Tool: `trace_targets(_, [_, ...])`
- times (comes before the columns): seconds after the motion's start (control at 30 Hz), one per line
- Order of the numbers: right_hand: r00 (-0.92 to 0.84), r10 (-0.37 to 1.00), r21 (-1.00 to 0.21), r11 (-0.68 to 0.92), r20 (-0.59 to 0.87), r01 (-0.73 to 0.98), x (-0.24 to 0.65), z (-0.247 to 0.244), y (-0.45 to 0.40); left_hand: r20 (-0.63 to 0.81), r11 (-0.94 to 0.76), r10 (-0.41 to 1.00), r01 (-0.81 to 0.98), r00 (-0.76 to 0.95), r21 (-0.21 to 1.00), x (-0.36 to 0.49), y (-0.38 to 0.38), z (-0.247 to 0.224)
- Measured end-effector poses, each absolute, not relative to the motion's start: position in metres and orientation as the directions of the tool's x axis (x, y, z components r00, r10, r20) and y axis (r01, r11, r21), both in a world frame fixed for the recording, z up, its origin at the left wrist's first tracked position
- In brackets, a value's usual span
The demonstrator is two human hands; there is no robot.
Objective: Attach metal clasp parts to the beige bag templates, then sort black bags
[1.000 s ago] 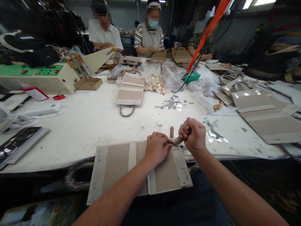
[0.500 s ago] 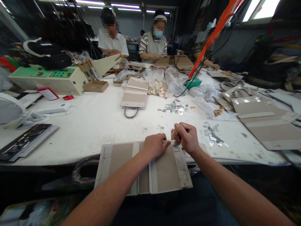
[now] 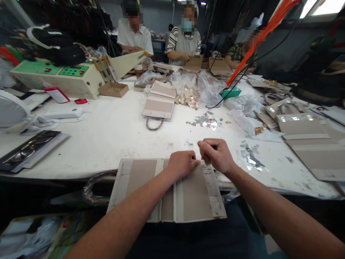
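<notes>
An opened-out handbag body (image 3: 196, 201), beige-grey with pale taped edges, lies at the front edge of the table, partly overhanging it. A wrapped loop handle (image 3: 87, 192) sticks out at its left. My left hand (image 3: 182, 163) is closed over the panel's far edge, thumb on the inner face. Close beside it, my right hand (image 3: 215, 154) makes a fist at the far right corner of the panel. Whatever its fingers hold is hidden. Small metal prongs show on the taped strip just below that fist.
Loose silver metal plates (image 3: 253, 158) lie right of my hands, with another scatter (image 3: 207, 120) farther back. Another handbag body (image 3: 159, 104) lies mid-table. Gold fittings (image 3: 190, 97) sit in plastic bags. Stacked panels (image 3: 309, 144) are at right, a control machine (image 3: 58, 79) at left. Co-workers sit opposite.
The view has shifted, so the tabletop things appear farther right. My right fist has turned slightly, and the small brownish piece seen beside it before is no longer visible. My left hand keeps its hold.
</notes>
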State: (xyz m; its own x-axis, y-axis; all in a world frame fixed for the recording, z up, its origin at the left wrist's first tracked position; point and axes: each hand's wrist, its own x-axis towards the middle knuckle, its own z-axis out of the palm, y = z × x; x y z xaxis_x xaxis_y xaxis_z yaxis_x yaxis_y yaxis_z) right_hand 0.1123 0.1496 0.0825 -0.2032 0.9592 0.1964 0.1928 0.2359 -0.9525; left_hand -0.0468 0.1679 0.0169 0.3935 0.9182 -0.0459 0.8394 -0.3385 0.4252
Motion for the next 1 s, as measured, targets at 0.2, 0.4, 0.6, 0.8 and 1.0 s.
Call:
trace_targets(0.2, [-0.094, 0.96, -0.964, 0.267, 0.264, 0.015, 0.117, 0.07, 0.141, -0.054, -0.315, 0.926, 0.842, 0.375, 0.438, -0.046, 0.165, 0.021])
trace_targets(0.4, [-0.009, 0.916, -0.903, 0.394, 0.401, -0.172, 0.121, 0.077, 0.14, -0.057, -0.315, 0.924, 0.836, 0.379, 0.449, -0.045, 0.166, 0.021])
trace_targets(0.6, [0.015, 0.959, -0.952, 0.282, 0.282, -0.121, 0.127, 0.068, 0.145, -0.053, -0.298, 0.93, 0.833, 0.363, 0.467, -0.044, 0.166, 0.02])
trace_targets(0.8, [0.047, 0.952, -0.932, 0.306, 0.303, -0.193, 0.126, 0.06, 0.147, -0.066, -0.273, 0.936, 0.833, 0.345, 0.482, -0.044, 0.168, 0.019])
trace_targets(1.0, [0.018, 0.969, -0.969, 0.246, 0.247, 0.031, 0.13, 0.045, 0.151, 0.195, -0.433, 0.901, 0.797, 0.387, 0.422, -0.049, 0.147, 0.023])
